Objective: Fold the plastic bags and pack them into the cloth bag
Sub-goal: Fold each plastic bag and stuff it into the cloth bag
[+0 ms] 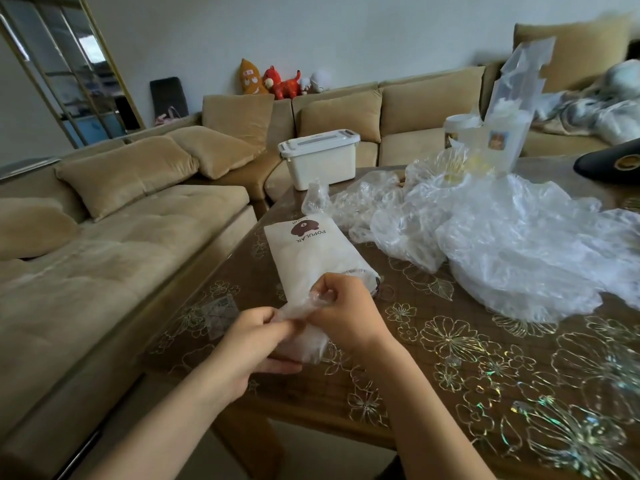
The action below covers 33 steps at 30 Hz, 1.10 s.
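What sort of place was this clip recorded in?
Most likely a home living room: a tan sectional sofa wraps the corner, stuffed toys sit along its back, and loose plastic bags lie on a flower-patterned table.
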Tool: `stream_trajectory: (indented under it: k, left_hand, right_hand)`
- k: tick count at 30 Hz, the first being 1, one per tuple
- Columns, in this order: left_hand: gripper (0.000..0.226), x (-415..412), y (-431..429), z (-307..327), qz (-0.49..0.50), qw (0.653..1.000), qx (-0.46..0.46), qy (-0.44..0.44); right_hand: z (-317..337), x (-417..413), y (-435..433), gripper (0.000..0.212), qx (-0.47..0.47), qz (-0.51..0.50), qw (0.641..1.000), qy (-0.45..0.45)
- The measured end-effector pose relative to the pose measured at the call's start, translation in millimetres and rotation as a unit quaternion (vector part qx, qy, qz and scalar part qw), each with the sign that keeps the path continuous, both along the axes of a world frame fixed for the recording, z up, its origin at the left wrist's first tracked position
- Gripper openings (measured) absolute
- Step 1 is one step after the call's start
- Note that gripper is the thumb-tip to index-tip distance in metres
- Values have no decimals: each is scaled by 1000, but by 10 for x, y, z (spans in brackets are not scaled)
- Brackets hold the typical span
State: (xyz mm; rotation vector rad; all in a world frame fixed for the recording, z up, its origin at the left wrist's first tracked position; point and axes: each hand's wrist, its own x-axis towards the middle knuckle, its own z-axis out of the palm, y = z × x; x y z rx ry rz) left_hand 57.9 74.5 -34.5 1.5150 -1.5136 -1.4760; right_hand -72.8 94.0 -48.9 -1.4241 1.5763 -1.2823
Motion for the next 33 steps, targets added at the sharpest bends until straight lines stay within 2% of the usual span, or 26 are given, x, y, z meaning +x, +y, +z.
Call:
stream_trajectory:
  k: [3, 5, 8, 9, 11, 13, 16, 20, 23, 24, 26, 29, 31, 32, 33]
  left_hand:
    - [8, -95, -39, -57, 46, 993, 62, 91]
    - [10, -150, -42, -79, 55, 984, 93, 144]
    - [20, -178, -40, -76, 70, 968, 142, 197]
    - [20, -165, -54, -70, 70, 960, 157, 220]
    - [25, -127, -92, -47, 60, 943, 192, 267]
    - [38, -86, -109, -15, 15, 948, 190, 256]
    - [20, -68, -100, -48, 17, 976, 101, 193]
    - [20, 2, -82, -32, 64, 973, 57, 216]
    - [20, 19, -51, -21, 23, 980, 11, 199]
    - [20, 6, -39, -14, 4, 982, -2, 190]
    - [19, -31, -12, -14, -24, 987, -22, 159]
    - [16, -123, 6, -81, -23, 992, -75, 100]
    - [15, -148, -8, -177, -4, 981, -194, 29]
    - [16, -161, -30, -233, -6, 956, -292, -36]
    - [17, -145, -57, -275, -15, 911, -398, -107]
  right_hand:
    - [10, 57, 49, 25, 3, 24, 999, 48]
    - [23, 65, 100, 16, 39, 70, 996, 30]
    - [125, 6, 227, 13, 64, 106, 991, -40]
    - [145, -23, 259, 18, 75, 104, 991, -41]
    - [140, -67, 291, 30, 86, 92, 992, 29]
    - [124, -65, 298, 31, 100, 105, 986, 87]
    - [112, -43, 291, 24, 92, 126, 986, 52]
    - [172, -137, 259, 22, 34, -9, 992, -120]
    - [123, -221, 225, 42, 109, 28, 966, -231]
    - [110, -213, 218, 39, 140, 54, 953, -262]
    - [70, -160, 202, 17, 156, 79, 942, -288]
    - [-6, -122, 138, 11, 146, 20, 944, -296]
    - [-92, -177, 89, 12, 140, -53, 947, -285]
    - [-140, -236, 73, 10, 134, -96, 953, -256]
    - [-167, -277, 68, 8, 133, -130, 960, -212]
